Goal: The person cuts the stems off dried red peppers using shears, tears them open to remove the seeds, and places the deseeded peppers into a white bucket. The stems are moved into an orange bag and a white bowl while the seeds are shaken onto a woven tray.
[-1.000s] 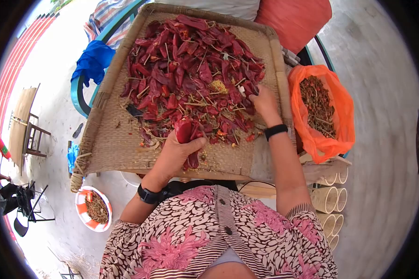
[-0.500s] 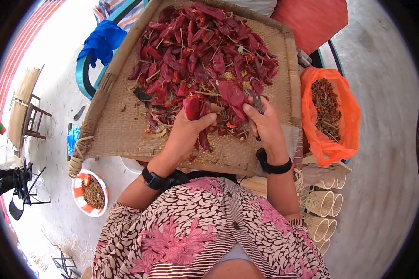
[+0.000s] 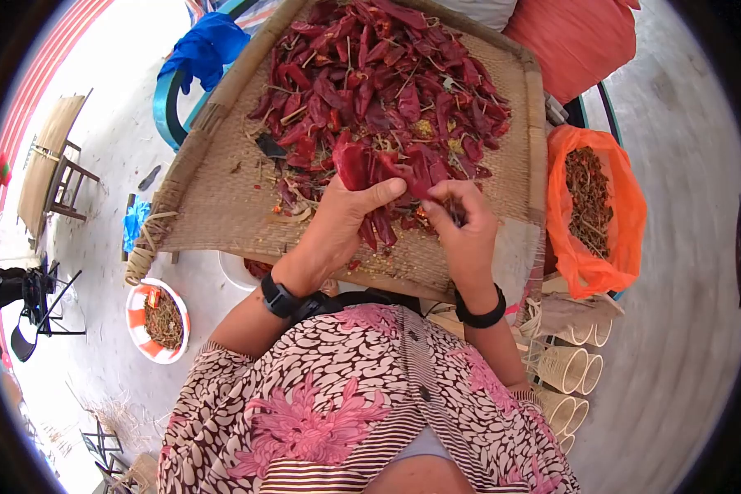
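The peppers (image 3: 370, 62) are dark red, and the tray (image 3: 214, 193) is tan with a woven pattern. The shirt (image 3: 329, 370) is cream and dark brown, with big pink flowers and thin stripes. The bag (image 3: 627, 218) is bright orange, the sack (image 3: 572, 41) is pinkish red, and the bowl (image 3: 138, 329) is orange and white.

Bright daylight; washed-out glare on the floor (image 3: 119, 115) at left; fisheye-bowed edges; black, vignetted corners

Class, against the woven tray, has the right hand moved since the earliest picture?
Yes. Against the woven tray, the right hand has moved inward from near the right rim, toward the left hand.
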Motion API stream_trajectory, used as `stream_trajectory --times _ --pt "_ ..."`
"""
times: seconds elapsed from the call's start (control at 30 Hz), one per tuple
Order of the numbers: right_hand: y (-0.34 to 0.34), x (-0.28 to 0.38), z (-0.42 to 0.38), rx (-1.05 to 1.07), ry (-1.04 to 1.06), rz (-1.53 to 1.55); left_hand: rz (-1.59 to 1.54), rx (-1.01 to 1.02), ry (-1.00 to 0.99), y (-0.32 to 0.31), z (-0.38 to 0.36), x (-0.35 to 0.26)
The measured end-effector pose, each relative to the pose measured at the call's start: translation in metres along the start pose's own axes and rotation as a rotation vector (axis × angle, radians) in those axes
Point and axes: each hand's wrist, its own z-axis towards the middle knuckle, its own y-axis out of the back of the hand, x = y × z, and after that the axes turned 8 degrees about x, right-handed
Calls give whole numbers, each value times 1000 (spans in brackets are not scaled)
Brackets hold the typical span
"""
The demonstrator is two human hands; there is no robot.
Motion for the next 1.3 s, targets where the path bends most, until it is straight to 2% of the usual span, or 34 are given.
stream_trajectory --times 0.07,0.17,0.3,0.4,0.5,0.63,0.7,0.83,0.93,1.03,1.13,1.2,1.3 --pt "-3 2 -2 23 187 -150 -22 -5 -11 4 0 4" --pt "-7 0 -7 67 273 -315 -18 24 -28 3 -2 4" --pt "-1 20 -8 286 146 -136 4 14 18 -2 -7 0" --pt "2 13 -5 174 -69 274 97 22 40 3 -10 3" --pt "-8 15 4 84 -56 303 319 72 77 2 -14 2" --pt "-12 15 5 89 25 180 233 80 18 -4 -17 2" --pt "-14 17 4 77 -11 283 220 33 4 3 -16 8" --pt "-15 17 3 57 18 282 290 20 136 13 -17 4" --pt "-2 32 0 125 -343 623 244 49 132 14 -16 5" --pt "-11 13 -4 126 -328 1053 107 107 142 11 -16 2" --pt "-13 7 -5 161 -490 1473 -64 181 121 7 -15 5" --pt "-16 4 -5 234 -467 1645 -122 164 100 5 -15 9" --pt "-19 8 -6 281 -481 1855 -181 255 127 14 -15 10"
